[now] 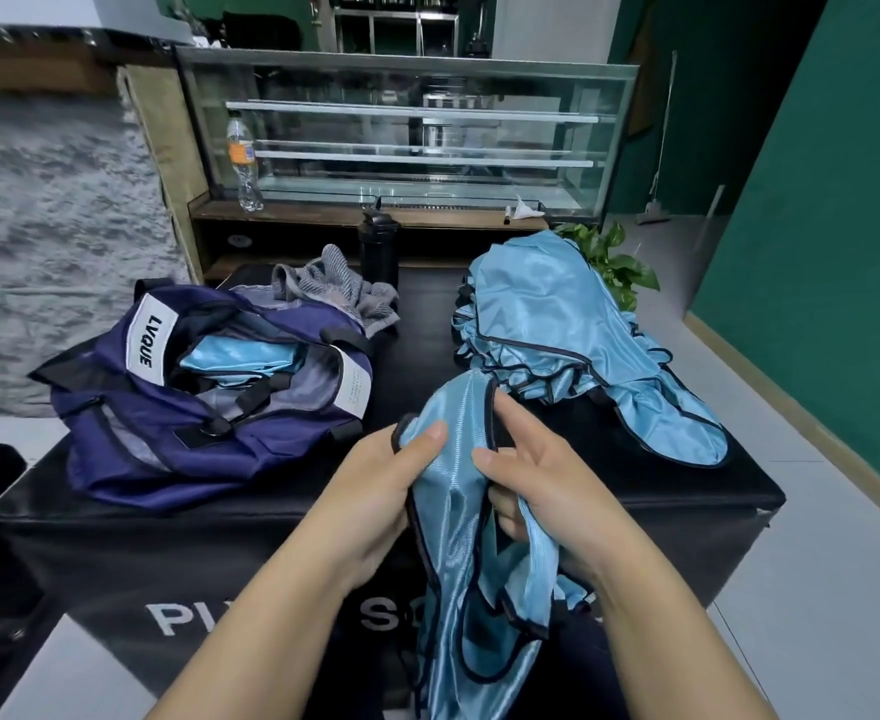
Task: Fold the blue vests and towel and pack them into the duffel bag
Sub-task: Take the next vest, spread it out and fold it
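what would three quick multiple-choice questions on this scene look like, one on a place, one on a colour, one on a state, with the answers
1. Where does the grey towel lie?
A. inside the duffel bag
B. on the black box behind the duffel bag
C. on the floor

2. What colour is the duffel bag?
A. navy blue
B. red
C. green

3. What state is the duffel bag in?
A. zipped shut
B. open, with light blue fabric inside
C. open and holding only the towel

Answers:
1 B, the towel sits crumpled on the black box just past the bag's far edge.
2 A, its shell is dark navy with white labels.
3 B, the top gapes and light blue fabric shows inside, while the left hand and right hand hold another blue vest.
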A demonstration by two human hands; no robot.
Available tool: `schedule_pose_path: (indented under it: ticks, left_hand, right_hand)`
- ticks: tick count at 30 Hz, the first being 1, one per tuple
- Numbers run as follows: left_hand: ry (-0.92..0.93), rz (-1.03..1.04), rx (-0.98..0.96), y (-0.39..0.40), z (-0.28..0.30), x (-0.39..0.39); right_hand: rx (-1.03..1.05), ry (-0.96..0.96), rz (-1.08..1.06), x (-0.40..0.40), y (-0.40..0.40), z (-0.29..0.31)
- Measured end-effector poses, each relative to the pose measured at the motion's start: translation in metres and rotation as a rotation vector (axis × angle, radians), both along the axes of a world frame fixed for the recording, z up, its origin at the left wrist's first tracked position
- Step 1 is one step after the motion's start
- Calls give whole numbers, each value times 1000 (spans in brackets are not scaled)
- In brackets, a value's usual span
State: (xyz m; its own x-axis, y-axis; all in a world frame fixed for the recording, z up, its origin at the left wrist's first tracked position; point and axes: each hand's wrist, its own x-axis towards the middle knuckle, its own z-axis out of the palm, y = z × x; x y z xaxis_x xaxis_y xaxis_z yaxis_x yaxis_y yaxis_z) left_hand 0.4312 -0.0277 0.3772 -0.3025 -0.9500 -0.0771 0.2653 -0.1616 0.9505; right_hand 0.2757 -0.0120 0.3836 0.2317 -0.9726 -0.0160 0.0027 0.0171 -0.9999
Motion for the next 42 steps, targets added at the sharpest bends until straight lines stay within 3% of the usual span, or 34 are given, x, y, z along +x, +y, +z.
schedule_pose_path:
  ticks: [6, 19, 29, 38, 42]
  left_hand:
    - [-18, 128, -161, 0, 8, 4]
    - [-168, -3, -441, -1, 43, 53]
    - [-284, 193, -514, 5, 40, 49]
    - [-837, 359, -754, 7, 39, 54]
    - [-884, 353, -855, 5, 33, 56]
  right_hand:
    - [-69, 74, -15, -2, 3, 9]
    - [-171, -10, 45, 18, -2, 34]
    - [-317, 111, -211, 17, 7, 34]
    - [-401, 409, -299, 14, 7, 32]
    - [-411, 459, -306, 14, 5, 29]
